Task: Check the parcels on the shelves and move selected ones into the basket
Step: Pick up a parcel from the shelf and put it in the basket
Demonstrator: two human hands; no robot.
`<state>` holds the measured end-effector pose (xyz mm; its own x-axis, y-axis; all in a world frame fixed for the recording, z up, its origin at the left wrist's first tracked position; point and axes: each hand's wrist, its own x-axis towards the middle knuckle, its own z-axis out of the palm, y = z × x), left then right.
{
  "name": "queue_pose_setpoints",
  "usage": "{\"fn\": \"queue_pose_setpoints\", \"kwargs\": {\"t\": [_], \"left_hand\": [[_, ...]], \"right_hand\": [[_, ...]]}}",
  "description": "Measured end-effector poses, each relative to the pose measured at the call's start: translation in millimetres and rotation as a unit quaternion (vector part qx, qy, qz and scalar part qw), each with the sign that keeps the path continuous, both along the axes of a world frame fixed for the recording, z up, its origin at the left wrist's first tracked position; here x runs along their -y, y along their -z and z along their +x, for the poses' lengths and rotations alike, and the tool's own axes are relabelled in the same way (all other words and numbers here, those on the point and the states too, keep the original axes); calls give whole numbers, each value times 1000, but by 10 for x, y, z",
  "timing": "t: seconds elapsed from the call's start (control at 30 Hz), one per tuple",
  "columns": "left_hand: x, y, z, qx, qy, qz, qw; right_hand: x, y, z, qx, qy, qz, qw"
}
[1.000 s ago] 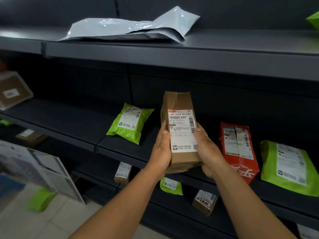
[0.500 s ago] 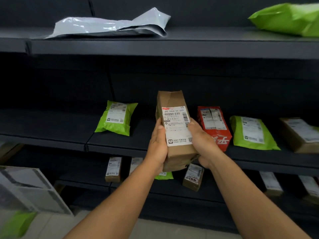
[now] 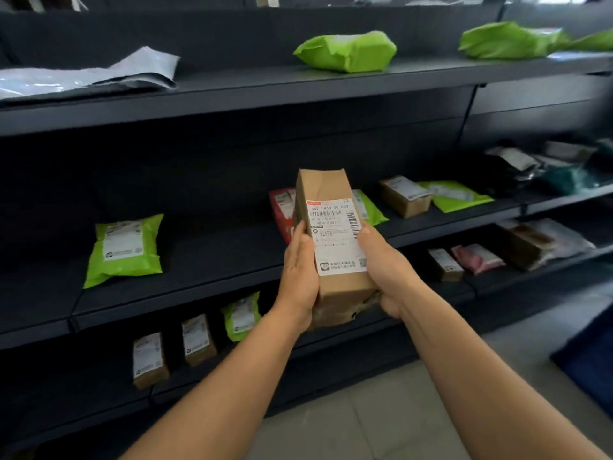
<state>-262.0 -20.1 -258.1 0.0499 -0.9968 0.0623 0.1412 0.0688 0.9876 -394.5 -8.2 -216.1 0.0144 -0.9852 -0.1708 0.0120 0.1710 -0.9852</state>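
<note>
Both hands' grip, left hand point(image 3: 298, 277) & right hand point(image 3: 386, 267), clasping upright brown parcel point(image 3: 326, 200) (label facing up).

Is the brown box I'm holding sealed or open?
Sealed, on what shows: the brown box has folded-shut, creased flaps on top, label facing the camera. Its crumpled bottom end is partly hidden.

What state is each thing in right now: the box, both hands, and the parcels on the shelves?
Brown box: upright, off the shelf, label facing the camera, bottom end crumpled.
Left hand: grips the box's left side.
Right hand: grips the box's right side and bottom.
Green mailer: leaning back on the middle shelf, untouched.
Grey mailer: flat on the top shelf.
Red parcel: behind the box, partly hidden.
</note>
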Motion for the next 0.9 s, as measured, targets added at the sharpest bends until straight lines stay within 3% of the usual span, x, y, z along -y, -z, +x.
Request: {"fn": "queue_pose_setpoints", "kwargs": {"t": [0.47,0.9], "left_hand": [[-272,25,-2334,-17,234,18,972],[-561,134,-5096,23,337,52,940]], "right_hand": [[-727,143,-2157,-20,201,3,979],[-1235,307,-4805,-39,317,17,947]]}}
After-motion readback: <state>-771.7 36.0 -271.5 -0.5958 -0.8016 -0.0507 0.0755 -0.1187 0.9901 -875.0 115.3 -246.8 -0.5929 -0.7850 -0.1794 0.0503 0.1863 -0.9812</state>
